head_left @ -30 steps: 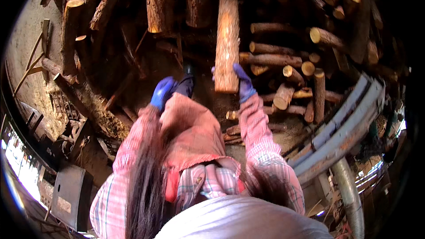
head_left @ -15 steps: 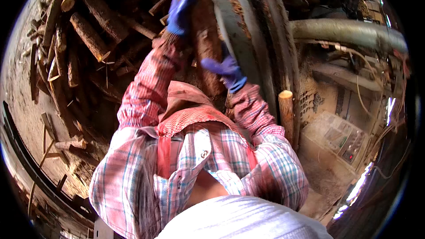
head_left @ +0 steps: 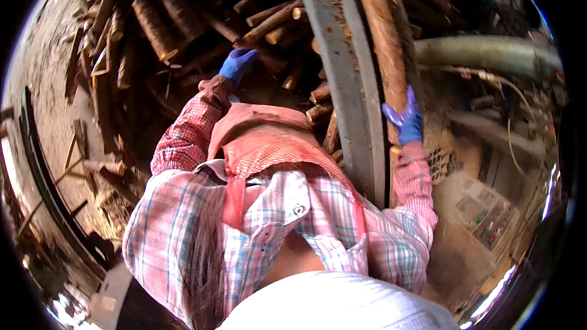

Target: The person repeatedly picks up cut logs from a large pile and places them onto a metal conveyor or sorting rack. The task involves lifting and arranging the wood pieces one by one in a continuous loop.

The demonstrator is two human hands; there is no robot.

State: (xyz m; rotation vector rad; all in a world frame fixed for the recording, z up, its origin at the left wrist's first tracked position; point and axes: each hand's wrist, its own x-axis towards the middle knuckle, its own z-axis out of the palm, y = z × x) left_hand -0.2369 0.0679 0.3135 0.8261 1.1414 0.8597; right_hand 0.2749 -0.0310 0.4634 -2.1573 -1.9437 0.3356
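Note:
A long bark-covered log (head_left: 384,30) lies along a grey metal trough (head_left: 342,79) that runs up the middle of the view. My right hand (head_left: 405,117), in a blue glove, is pressed against the log's near end with its fingers around it. My left hand (head_left: 237,63), also in a blue glove, hangs free over the log pile (head_left: 165,24) with fingers loosely apart and holds nothing. My pink plaid sleeves and reddish apron fill the lower middle.
Cut logs are heaped at upper left, some spilling beside the trough (head_left: 321,107). A thick grey pipe (head_left: 489,52) crosses at right. A boxy machine panel (head_left: 483,208) sits lower right. Loose sticks and a dark rail (head_left: 43,171) lie on the dirt floor at left.
The view swung right from the pile to the trough. The log held upright in both hands now lies in the trough. My left hand has let go and moved left.

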